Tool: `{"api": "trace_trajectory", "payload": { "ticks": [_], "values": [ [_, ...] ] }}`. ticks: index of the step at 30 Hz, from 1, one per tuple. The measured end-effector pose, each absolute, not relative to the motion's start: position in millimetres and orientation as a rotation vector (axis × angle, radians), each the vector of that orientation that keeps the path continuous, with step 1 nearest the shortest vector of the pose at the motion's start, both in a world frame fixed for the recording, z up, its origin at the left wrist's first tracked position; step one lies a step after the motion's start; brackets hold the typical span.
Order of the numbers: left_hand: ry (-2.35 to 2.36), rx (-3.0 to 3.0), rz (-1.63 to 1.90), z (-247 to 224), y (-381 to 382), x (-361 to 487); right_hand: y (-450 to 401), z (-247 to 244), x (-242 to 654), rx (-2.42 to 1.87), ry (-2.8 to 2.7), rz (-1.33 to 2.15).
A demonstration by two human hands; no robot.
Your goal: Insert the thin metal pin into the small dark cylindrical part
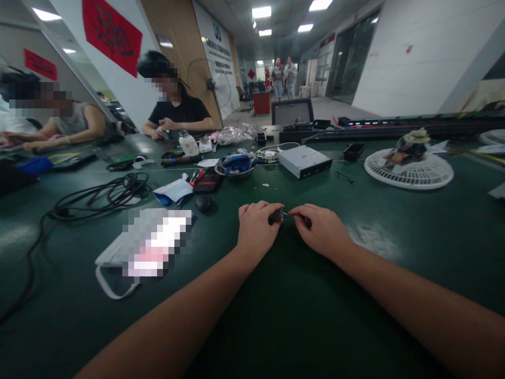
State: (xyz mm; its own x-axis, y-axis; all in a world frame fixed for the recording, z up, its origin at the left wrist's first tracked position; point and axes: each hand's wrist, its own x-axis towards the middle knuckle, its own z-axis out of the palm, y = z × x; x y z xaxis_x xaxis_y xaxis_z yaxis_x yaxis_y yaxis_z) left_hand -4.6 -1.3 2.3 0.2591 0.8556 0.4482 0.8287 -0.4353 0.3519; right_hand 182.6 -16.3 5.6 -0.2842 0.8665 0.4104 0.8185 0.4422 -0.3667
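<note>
My left hand (258, 226) is curled closed around a small dark part (276, 215), its end poking out past my thumb and fingertips. My right hand (321, 229) is pinched closed on a thin pale rod (285, 213) — its tip reaches toward the part, though I cannot tell whether the two touch. Both hands are just above the green table (252, 326), near its middle, with the part between them.

To the left of my hands sits a black mouse (204, 203), and behind it lie a pale cloth (175, 188) and a red-handled tool (196, 178). A coil of black cable (100, 196) spreads farther left. Beyond my hands, a bowl (232, 172) holds something blue, and a flat grey drive (305, 159) lies to its right. A small black tray (354, 151) is next, then a white fan cover (410, 176) lying flat with a dirty motor (410, 148) on it. Across the table, a person in black (185, 110) is sitting with both hands together.
</note>
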Motion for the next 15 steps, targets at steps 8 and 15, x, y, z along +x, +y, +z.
{"api": "trace_trajectory", "payload": {
  "ticks": [8,15],
  "values": [
    [1.656,2.499,0.972,4.2,-2.2,-5.5,-20.4,6.3,181.8,-1.317,-2.159,0.093],
    [1.644,2.519,0.978,6.4,-4.4,-3.9,-18.7,6.6,181.7,-1.366,-2.201,0.118]
  ]
}}
